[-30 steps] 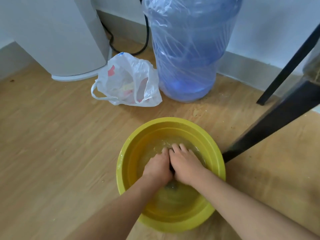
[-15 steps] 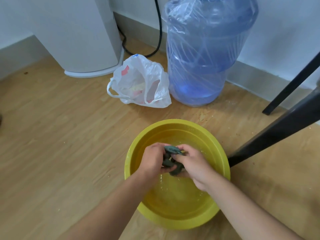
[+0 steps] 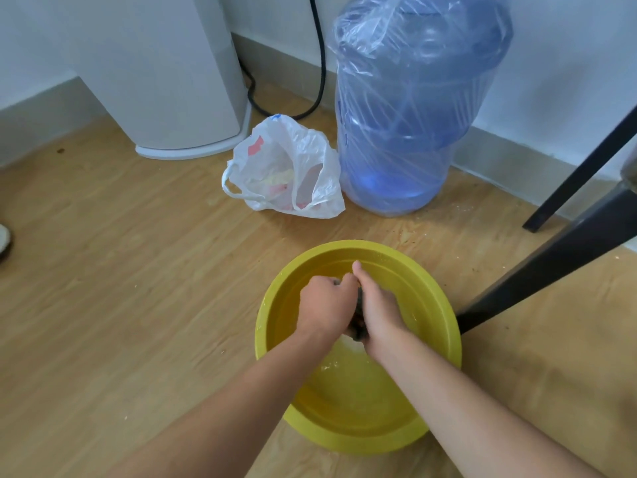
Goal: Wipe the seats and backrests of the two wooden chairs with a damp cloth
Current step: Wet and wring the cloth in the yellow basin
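Squeezing a dark cloth (image 3: 358, 326) between them, two bare hands meet above one yellow plastic basin (image 3: 444, 326) that stands on the wooden floor (image 3: 120, 305). The left hand (image 3: 325, 308) is curled into a fist around the cloth's left side, and the right hand (image 3: 377, 305) is closed around its right side, thumb pointing away from the person. Only a small dark wad of cloth shows in the gap between the two fists, lifted clear of the shallow water (image 3: 348, 384) in the bottom of the basin; its colour is hard to judge beyond dark.

Beyond the basin, against the wall, stands one large blue water jug (image 3: 410, 132) wrapped in clear plastic film. Touching the jug's left side lies one white plastic bag (image 3: 286, 174) with something pink and yellow inside. Further left of the basin's far side stands one white appliance (image 3: 165, 74), its rounded base on the floor, with one black cable (image 3: 322, 56) running down the wall behind it and curling along the floor toward the jug.

Right of the basin, two dark slanted furniture legs (image 3: 551, 270) are visible: the nearer one meets the floor just beside the basin's right rim, the farther one lands near the skirting board. Whether they belong to a chair cannot be told. At the left edge, well apart from the basin, a small dark and white object (image 3: 4, 241) is cut off.
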